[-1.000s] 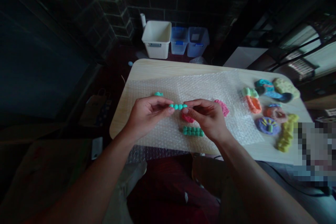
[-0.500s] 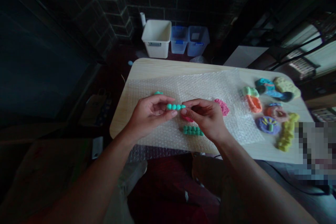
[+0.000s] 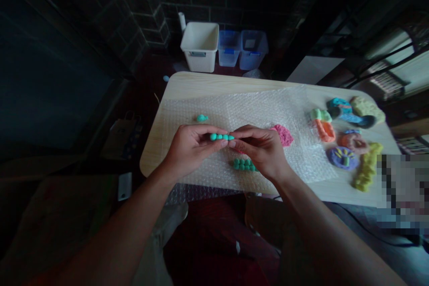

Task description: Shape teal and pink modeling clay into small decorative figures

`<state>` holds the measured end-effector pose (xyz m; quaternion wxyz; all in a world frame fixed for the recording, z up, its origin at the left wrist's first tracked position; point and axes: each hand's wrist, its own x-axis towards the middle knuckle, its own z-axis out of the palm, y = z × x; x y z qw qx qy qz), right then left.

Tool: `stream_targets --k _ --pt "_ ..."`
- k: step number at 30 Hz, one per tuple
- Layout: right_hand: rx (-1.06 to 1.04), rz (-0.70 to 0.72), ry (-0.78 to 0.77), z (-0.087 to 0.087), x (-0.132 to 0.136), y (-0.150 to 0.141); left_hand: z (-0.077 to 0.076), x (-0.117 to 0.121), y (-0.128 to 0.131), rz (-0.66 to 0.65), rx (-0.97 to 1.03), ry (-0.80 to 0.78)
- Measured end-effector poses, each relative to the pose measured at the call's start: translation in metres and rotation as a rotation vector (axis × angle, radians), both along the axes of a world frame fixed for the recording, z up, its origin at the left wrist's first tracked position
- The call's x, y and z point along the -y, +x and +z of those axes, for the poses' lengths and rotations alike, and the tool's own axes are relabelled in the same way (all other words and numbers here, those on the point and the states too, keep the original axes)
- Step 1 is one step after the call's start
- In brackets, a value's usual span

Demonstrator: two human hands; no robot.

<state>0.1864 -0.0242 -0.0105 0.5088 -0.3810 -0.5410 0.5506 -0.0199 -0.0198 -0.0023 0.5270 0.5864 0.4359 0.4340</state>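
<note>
Between both hands is a short row of turquoise clay balls (image 3: 221,136), joined in a line above the bubble wrap. My left hand (image 3: 191,145) grips it with thumb and fingers. The fingertips of my right hand (image 3: 259,145) pinch its right end, close beside my left fingertips. Below lies a green clay block of balls in two rows (image 3: 243,164), its right end hidden by my right hand. A small turquoise clay lump (image 3: 202,118) rests beyond my left hand. Behind my right hand sits a pink clay piece (image 3: 283,135); another reddish-pink bit is mostly covered.
Bubble wrap (image 3: 258,103) covers much of the wooden table (image 3: 214,79). On the right are several clay pieces: an orange one (image 3: 325,131), a purple disc (image 3: 342,157), a yellow strip (image 3: 368,167) and a blue one (image 3: 362,120). A white bin (image 3: 201,47) stands on the floor beyond.
The turquoise row has shifted slightly left in my fingers, and my right fingertips have come closer to my left ones. More of the small turquoise lump shows.
</note>
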Motion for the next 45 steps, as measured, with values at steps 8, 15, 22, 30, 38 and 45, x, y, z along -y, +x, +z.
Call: stream_targets --k 8,15,22,30,38,45 --pt "-0.070 0.044 -0.083 -0.001 0.000 -0.001 -0.002 -0.001 -0.001 -0.031 0.025 -0.005" --pt "-0.074 0.067 -0.130 -0.003 0.000 -0.001 -0.002 -0.007 -0.004 -0.064 0.061 -0.075" --pt "-0.008 0.043 -0.164 -0.014 -0.004 0.002 -0.012 -0.027 -0.030 0.337 -0.076 0.031" --pt "0.683 0.081 0.186 -0.026 -0.009 -0.003 -0.049 -0.049 -0.041 0.261 -0.649 0.372" --pt "0.925 0.098 0.444 -0.036 -0.013 -0.011 -0.050 -0.053 -0.032 0.136 -0.827 0.431" --pt "0.778 -0.016 0.399 -0.022 -0.011 0.007 -0.039 -0.045 -0.035 0.188 -0.511 0.304"
